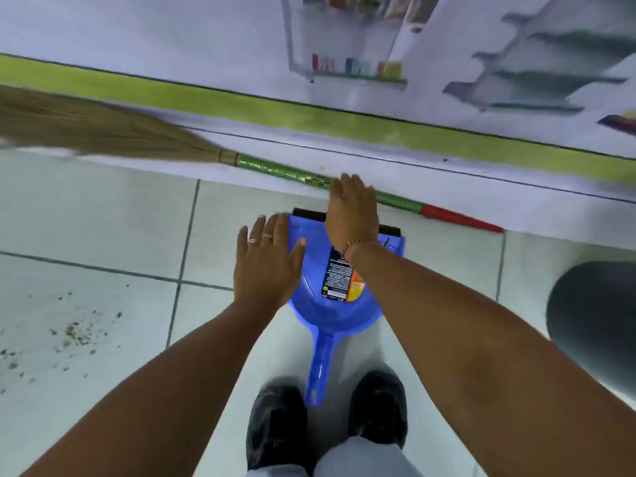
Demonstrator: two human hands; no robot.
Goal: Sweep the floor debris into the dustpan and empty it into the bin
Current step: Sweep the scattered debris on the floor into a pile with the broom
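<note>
A blue dustpan [318, 304] lies flat on the tiled floor in front of my shoes, its handle pointing back at me and a label stuck inside it. A broom [275, 168] with brown bristles and a green handle ending in a red tip lies along the foot of the wall. My right hand [352, 211] hovers over the broom handle with its fingers spread; whether it touches the handle is unclear. My left hand [266, 263] is open above the dustpan's left edge and holds nothing. Scattered debris [77, 333] sits on the floor at the lower left.
A dark round bin [595, 325] stands at the right edge. My two black shoes [327, 425] are at the bottom centre. A wall with a green stripe [241, 101] and printed shelf pictures runs across the top.
</note>
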